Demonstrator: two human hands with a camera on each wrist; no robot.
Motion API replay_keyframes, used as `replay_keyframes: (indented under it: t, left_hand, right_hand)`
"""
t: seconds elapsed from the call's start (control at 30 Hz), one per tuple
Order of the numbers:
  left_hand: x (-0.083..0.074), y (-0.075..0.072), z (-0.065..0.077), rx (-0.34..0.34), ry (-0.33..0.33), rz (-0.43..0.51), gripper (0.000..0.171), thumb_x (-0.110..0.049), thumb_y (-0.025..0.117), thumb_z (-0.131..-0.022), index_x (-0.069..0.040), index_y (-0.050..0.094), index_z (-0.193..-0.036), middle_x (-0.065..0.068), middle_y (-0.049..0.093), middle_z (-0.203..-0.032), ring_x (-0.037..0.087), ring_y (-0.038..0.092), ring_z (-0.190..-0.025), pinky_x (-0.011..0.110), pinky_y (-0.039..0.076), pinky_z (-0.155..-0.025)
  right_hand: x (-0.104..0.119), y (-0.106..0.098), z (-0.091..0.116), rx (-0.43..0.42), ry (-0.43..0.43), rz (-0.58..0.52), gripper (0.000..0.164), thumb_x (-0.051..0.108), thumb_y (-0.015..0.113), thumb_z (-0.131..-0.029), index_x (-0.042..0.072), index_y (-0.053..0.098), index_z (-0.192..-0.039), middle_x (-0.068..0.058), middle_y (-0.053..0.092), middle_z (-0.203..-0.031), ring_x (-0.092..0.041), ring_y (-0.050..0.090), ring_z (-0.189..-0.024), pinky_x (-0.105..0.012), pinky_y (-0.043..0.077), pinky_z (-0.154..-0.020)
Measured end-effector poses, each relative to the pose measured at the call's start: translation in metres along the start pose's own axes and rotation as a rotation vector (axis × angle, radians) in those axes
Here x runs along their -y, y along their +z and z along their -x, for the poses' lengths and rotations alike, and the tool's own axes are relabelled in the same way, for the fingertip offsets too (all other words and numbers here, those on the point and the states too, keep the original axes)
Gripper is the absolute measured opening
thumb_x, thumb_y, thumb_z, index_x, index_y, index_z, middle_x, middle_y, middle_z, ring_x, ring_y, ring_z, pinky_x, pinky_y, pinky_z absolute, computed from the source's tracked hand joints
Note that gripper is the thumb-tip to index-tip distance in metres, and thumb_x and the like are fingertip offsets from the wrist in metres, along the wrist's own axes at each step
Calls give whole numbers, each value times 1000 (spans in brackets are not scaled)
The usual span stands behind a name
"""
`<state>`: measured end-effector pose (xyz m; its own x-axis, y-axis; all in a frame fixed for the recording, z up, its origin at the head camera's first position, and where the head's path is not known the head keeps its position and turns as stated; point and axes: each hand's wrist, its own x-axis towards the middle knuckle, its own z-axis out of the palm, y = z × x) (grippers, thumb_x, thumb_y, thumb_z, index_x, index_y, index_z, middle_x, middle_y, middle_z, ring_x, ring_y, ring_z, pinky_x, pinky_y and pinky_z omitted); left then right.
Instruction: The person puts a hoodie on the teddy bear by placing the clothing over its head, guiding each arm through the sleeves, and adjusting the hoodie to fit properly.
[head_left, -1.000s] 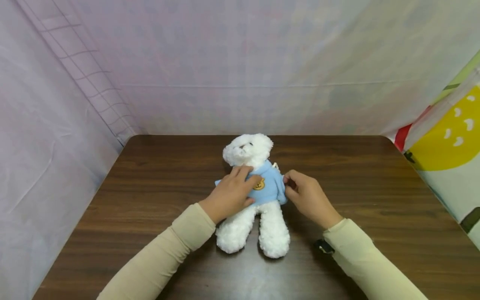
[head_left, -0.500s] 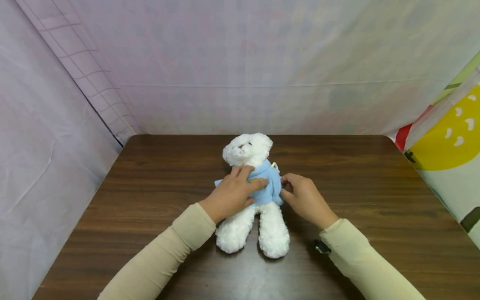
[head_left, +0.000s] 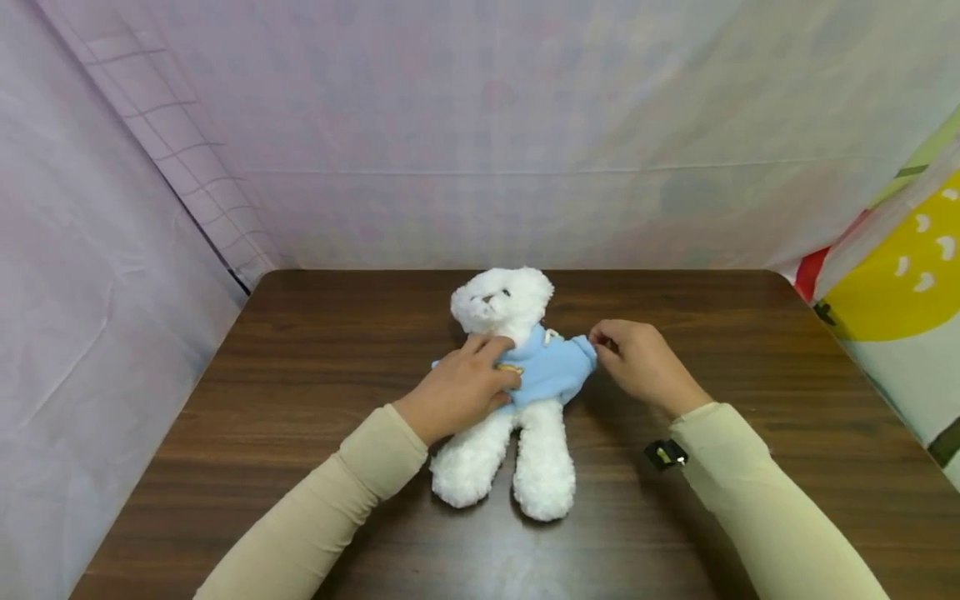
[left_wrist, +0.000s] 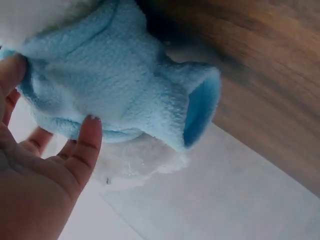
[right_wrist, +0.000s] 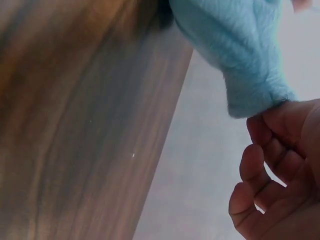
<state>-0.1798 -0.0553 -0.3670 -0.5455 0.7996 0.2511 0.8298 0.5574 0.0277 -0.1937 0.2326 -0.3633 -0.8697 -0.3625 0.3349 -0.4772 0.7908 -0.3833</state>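
A white plush teddy bear [head_left: 504, 302] in a light blue sweater [head_left: 551, 367] lies on its back, head toward the far table edge. My left hand [head_left: 459, 387] holds it at the chest and side, fingers spread over the sweater and partly covering the yellow emblem. Thumb and fingers of my right hand [head_left: 637, 360] pinch the cuff of the sleeve [right_wrist: 250, 90], which is drawn out to the right. The other sleeve [left_wrist: 175, 100], with its wide cuff opening, shows in the left wrist view; no paw sticks out of it.
The brown wooden table [head_left: 315, 350] has its far edge just beyond the bear's head. Pale fabric [head_left: 480, 125] hangs behind it, and a patterned cloth with a yellow shape [head_left: 900, 283] is at the right. A small black device [head_left: 666, 454] sits at my right wrist.
The right hand first moved slightly inward, then outward and away from me, stretching the sleeve to the right. The bear's head shifted slightly right; the left hand stayed at the chest.
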Motion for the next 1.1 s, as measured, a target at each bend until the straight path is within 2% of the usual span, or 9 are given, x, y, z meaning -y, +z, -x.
replay_keyframes:
  t: [0.1, 0.23, 0.37, 0.57, 0.63, 0.73, 0.87, 0.97, 1.1]
  left_hand:
    - [2, -5, -1, 37, 40, 35, 13, -25, 64, -99, -23, 71, -110, 12, 47, -142, 32, 46, -127, 38, 49, -95]
    - [7, -17, 0, 109, 76, 97, 8, -19, 59, -101, -19, 66, -98, 15, 47, -143, 33, 43, -132, 40, 36, -110]
    - [10, -20, -1, 125, 61, 96, 10, -17, 54, -100, -17, 64, -97, 18, 46, -142, 35, 45, -131, 41, 32, -113]
    - [7, -18, -1, 125, -26, 94, 12, -18, 52, -97, -17, 63, -101, 18, 44, -144, 35, 43, -132, 42, 40, -106]
    - [6, -18, -1, 123, -52, 112, 16, -19, 48, -99, -17, 62, -105, 17, 43, -144, 34, 42, -132, 42, 40, -106]
    - [3, -15, -3, 77, -66, 93, 21, -26, 44, -104, -16, 61, -112, 14, 48, -134, 30, 50, -121, 40, 47, -95]
    - [1, -9, -8, 6, -64, -9, 31, -37, 48, -105, -17, 61, -125, 10, 51, -120, 23, 54, -100, 35, 51, -77]
    - [-1, -5, -10, -23, -72, -65, 37, -39, 54, -102, -19, 61, -133, 9, 53, -116, 21, 53, -90, 32, 51, -70]
    - [0, -4, -10, -69, -73, -81, 29, -32, 56, -102, -18, 67, -125, 7, 53, -103, 18, 49, -81, 27, 47, -62]
  right_hand:
    - [-5, 1, -5, -7, -22, 13, 6, -1, 63, -94, 2, 68, -94, -10, 66, -87, -23, 59, -73, -41, 48, -66]
    - [-5, 6, -10, -41, -22, 66, 5, 0, 62, -95, 4, 65, -93, -10, 64, -89, -26, 60, -76, -44, 49, -68]
    - [4, 5, -7, -28, -20, 112, 6, 3, 61, -96, 7, 64, -93, -6, 61, -86, -22, 56, -69, -41, 47, -63]
    - [13, -7, 5, 96, 96, -92, 6, 10, 61, -96, 10, 66, -97, -2, 62, -84, -17, 54, -69, -36, 46, -60]
    - [14, -6, 10, 110, 92, -130, 6, 11, 63, -93, 9, 65, -99, -2, 64, -87, -18, 58, -75, -37, 49, -64]
    - [15, 1, 15, 71, -2, -86, 14, 8, 68, -88, 5, 63, -101, -5, 64, -93, -21, 61, -83, -39, 51, -71]
    - [15, 13, 15, -62, -200, 100, 23, 4, 74, -83, 0, 62, -102, -10, 63, -95, -24, 62, -82, -41, 52, -70]
    - [15, 19, 13, -159, -350, 244, 21, 2, 77, -79, 2, 62, -94, -10, 63, -90, -26, 61, -77, -40, 49, -64]
    - [15, 18, 11, -242, -446, 372, 23, 2, 77, -76, 5, 55, -81, -10, 62, -82, -29, 59, -73, -40, 43, -58]
